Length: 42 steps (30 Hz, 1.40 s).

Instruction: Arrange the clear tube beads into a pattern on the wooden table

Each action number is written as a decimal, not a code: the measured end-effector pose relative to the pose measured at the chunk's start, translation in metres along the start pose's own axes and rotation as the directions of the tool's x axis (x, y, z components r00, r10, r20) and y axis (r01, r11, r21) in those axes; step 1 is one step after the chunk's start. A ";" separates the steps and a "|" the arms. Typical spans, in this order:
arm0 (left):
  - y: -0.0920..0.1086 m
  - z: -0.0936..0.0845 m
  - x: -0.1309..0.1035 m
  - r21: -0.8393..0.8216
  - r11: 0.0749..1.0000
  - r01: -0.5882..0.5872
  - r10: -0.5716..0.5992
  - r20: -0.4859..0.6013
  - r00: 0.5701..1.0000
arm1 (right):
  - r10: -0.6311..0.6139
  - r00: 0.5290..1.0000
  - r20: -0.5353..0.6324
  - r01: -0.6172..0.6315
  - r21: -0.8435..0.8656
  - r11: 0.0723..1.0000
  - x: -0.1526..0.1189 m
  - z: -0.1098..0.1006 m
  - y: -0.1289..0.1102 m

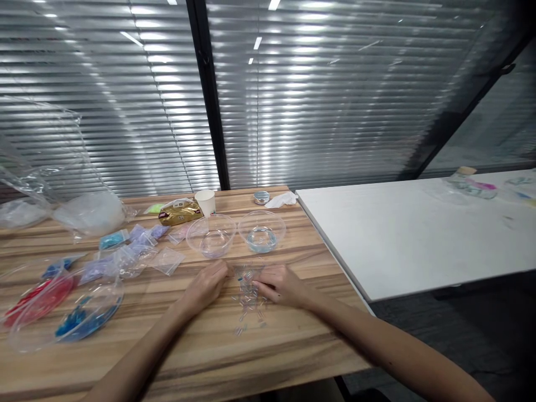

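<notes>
Small translucent tube-like pieces (249, 296) lie in a loose heap on the wooden table, a few of them red or blue. At the heap's left edge is my left hand (209, 283), its fingers curled together at the tips. My right hand (280, 283) is on the other side, thumb and fingers drawn together at the pieces. Whatever either hand pinches is too small or blurred to name. Just beyond stand two clear plastic bowls, the left bowl (211, 237) with a pale purplish bottom and the right bowl (262, 231) with bluish contents.
At left are clear containers with red pieces (46, 298) and blue pieces (79, 318), plus several small purple packets (138, 243). Behind are a gold tissue pack (180, 212), a paper cup (205, 202), a round tin (262, 197) and a crumpled tissue (282, 200). A white table (402, 234) adjoins at right.
</notes>
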<state>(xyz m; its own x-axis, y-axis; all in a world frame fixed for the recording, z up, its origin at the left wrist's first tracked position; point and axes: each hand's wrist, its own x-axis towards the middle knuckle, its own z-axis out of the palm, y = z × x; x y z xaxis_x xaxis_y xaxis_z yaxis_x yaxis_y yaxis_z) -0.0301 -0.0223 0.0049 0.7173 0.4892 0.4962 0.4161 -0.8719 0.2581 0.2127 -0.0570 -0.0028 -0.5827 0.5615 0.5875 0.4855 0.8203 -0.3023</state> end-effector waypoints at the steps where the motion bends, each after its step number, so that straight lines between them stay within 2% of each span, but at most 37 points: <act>1: 0.000 0.000 0.000 0.003 1.000 -0.006 0.006 -0.007 1.000 | 0.001 1.000 0.005 -0.001 0.004 1.000 0.000 0.000 0.000; 7: 0.001 -0.001 0.000 0.027 0.999 -0.019 0.019 -0.028 0.999 | 0.014 0.998 0.061 -0.014 0.009 1.000 -0.001 0.000 0.000; 19: 0.003 -0.001 0.002 0.048 0.998 -0.046 0.048 -0.029 0.998 | 0.017 0.996 0.084 -0.020 0.036 0.999 0.000 0.001 0.004; 32: -0.002 0.002 -0.003 0.042 0.999 -0.012 0.010 0.032 0.999 | -0.007 0.995 0.096 0.003 0.049 0.999 0.001 -0.001 0.003; 42: 0.002 0.001 0.001 0.046 0.999 -0.025 0.017 0.157 0.987 | 0.012 0.990 0.141 -0.016 0.025 1.000 0.000 0.000 0.004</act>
<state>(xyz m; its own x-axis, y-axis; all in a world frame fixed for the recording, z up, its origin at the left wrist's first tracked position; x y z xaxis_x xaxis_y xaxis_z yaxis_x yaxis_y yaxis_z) -0.0278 -0.0237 0.0049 0.8031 0.4713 0.3645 0.4233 -0.8819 0.2077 0.2147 -0.0541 -0.0036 -0.6626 0.5814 0.4722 0.4786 0.8136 -0.3301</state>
